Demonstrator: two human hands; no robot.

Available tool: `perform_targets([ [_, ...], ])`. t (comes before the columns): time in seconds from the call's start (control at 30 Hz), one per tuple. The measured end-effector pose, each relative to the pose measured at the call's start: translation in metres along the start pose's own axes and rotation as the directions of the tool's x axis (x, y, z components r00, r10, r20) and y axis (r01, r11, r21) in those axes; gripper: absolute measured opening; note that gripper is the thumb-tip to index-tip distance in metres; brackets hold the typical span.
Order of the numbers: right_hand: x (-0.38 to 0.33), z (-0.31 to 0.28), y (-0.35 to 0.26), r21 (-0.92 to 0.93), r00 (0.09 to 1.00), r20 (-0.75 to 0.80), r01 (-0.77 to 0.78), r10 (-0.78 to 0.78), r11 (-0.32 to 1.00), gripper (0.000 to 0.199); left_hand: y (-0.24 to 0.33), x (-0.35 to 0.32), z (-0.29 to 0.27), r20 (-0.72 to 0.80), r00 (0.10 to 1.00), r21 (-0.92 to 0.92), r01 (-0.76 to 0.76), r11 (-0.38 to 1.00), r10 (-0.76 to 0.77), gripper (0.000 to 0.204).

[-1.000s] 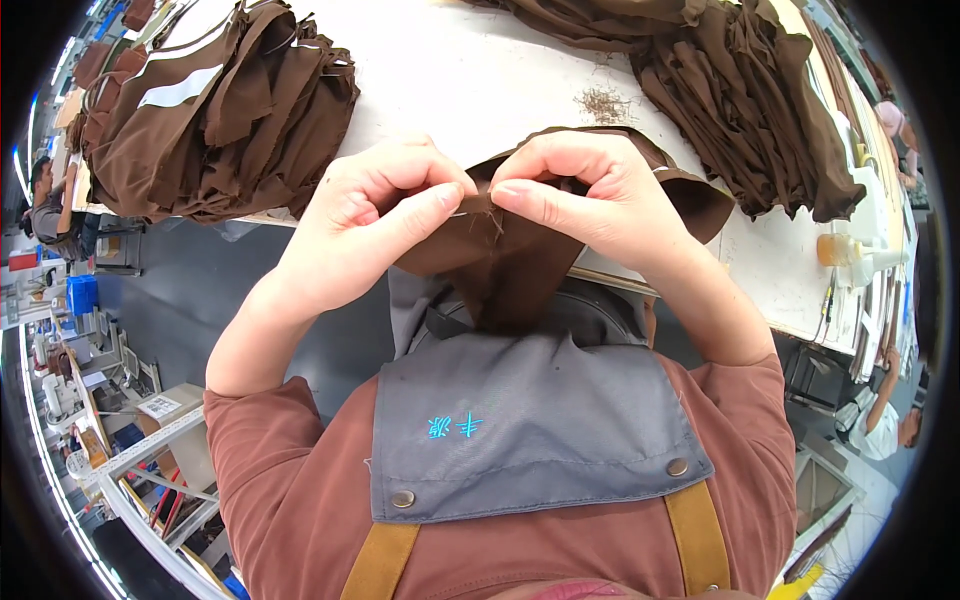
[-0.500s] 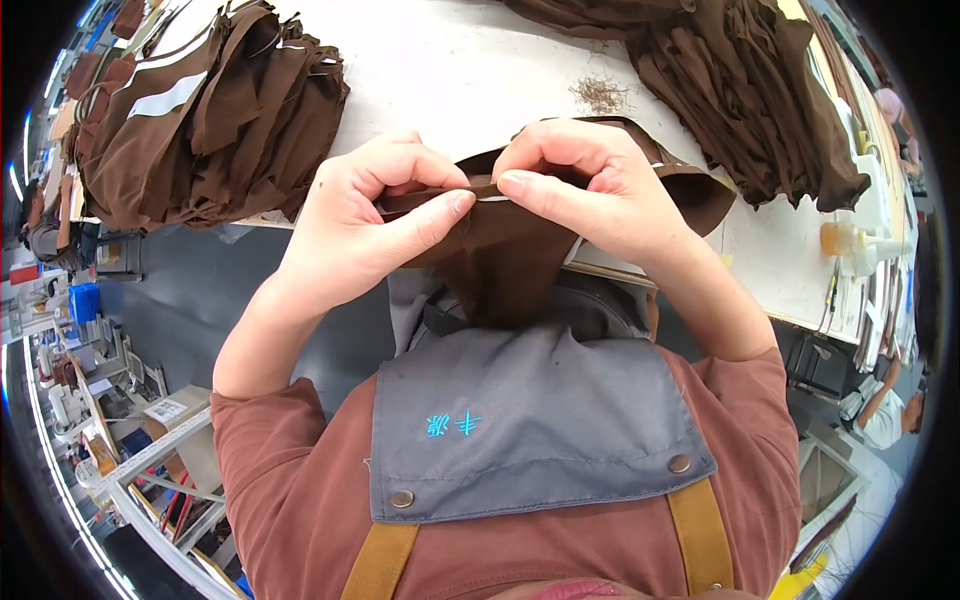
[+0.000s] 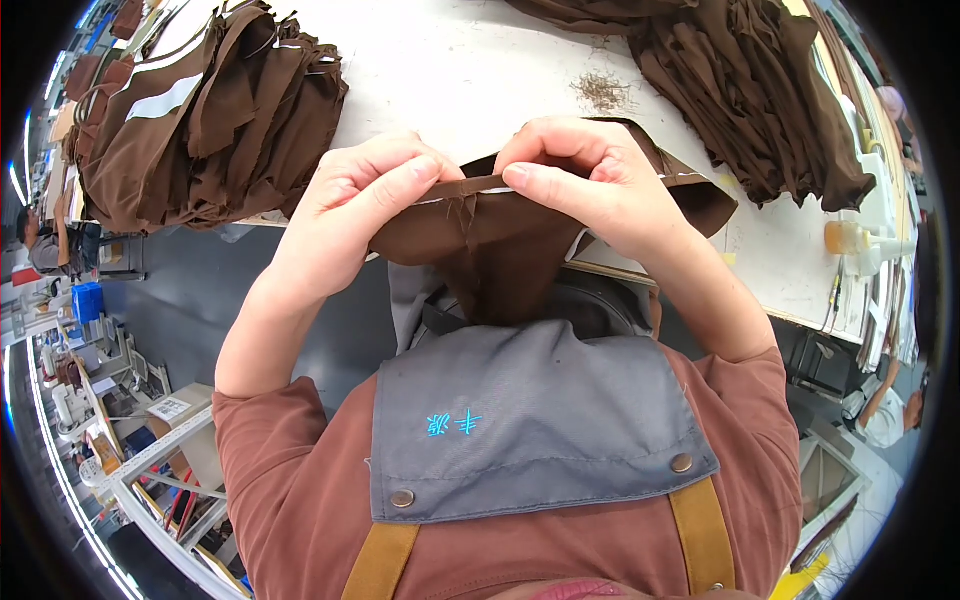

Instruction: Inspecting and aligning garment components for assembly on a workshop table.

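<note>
The left hand (image 3: 345, 205) is clamped on the top edge of a brown cloth (image 3: 515, 235), with thumb and bent forefinger pressed together over it. The right hand (image 3: 610, 190) pinches the same edge a little way to the right, its thumb in front and its fingers curled behind. The cloth is between the two hands and below them, its edge stretched fairly straight from one to the other. A thin white line runs along that edge, and loose threads (image 3: 466, 212) hang from it between the hands, nearer the left one. Below the hands the cloth narrows toward the lap; more of it spreads out behind and to the right of the right hand, over the table (image 3: 440, 80).

Beyond the left hand, to its left, is a brown pile (image 3: 250, 130) with a white strip (image 3: 165, 97) across it. Another pile (image 3: 750, 110), also brown and deeply folded, lies beyond the right hand and to its right. Thread scraps (image 3: 603, 92) are scattered on the table just beyond the right hand. Well to the right of that hand stands an amber bottle (image 3: 848, 238). Nearer the body than both hands is a grey apron (image 3: 540, 430) with blue stitching.
</note>
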State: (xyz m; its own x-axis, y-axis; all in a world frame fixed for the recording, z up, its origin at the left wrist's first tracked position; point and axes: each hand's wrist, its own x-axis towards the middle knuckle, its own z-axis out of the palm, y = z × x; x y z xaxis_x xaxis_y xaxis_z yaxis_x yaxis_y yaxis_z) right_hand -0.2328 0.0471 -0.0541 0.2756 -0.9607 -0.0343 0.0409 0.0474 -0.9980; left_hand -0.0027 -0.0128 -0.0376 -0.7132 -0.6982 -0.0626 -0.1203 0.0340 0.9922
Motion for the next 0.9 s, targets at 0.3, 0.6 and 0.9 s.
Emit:
perform_targets([
  [0.3, 0.0, -0.001, 0.003, -0.102, 0.998, 0.019, 0.066, -0.064, 0.993, 0.013, 0.001, 0.002, 0.009, -0.046, 0.996, 0.211, -0.065, 0.975, 0.077, 0.005],
  [0.6, 0.018, 0.003, 0.0, -0.11, 0.968, -0.181, 0.156, -0.174, 0.982, 0.015, -0.006, 0.007, -0.001, -0.208, 0.737, 0.819, -0.228, 0.526, 0.643, 0.035],
  [0.9, 0.04, 0.013, -0.035, -0.305, 0.782, -0.239, 0.502, -0.575, 0.809, 0.015, -0.034, 0.031, 0.032, -0.294, 0.815, 0.541, -0.29, 0.79, 0.5, 0.046],
])
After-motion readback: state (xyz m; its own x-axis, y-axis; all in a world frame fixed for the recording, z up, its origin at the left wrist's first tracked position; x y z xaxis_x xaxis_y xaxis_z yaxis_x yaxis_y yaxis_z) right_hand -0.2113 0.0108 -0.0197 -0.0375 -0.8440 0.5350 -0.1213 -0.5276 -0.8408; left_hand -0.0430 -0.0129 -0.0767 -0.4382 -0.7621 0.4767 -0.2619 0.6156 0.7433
